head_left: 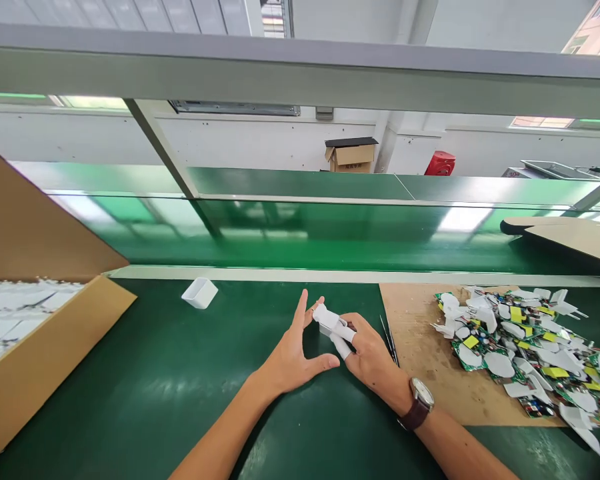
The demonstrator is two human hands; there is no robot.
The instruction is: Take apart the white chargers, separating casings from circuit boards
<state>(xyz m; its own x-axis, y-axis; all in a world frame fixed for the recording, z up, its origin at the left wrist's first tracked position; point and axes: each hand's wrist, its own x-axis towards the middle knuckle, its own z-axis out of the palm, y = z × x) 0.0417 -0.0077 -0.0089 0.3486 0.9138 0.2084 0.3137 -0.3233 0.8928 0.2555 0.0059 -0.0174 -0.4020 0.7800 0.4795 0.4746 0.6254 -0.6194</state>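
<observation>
My right hand [367, 350], with white covers on its fingertips and a watch on the wrist, grips a small white plastic piece [326, 318] over the green work surface. Part of the piece is hidden by the fingers, so its exact kind cannot be made out. My left hand [294, 357] is open just to its left, thumb and fingers spread apart. One left fingertip lies close behind the piece; whether it touches cannot be told. A pair of dark tweezers [390, 341] lies beside my right hand, at the cardboard's edge.
A white open-topped plastic housing [200, 293] stands at the back left. At far left is a cardboard box [75, 333] of white parts. To the right, circuit boards [525, 340] with white and yellow pieces are heaped on a cardboard sheet [420, 393]. Behind runs a green conveyor belt [300, 250].
</observation>
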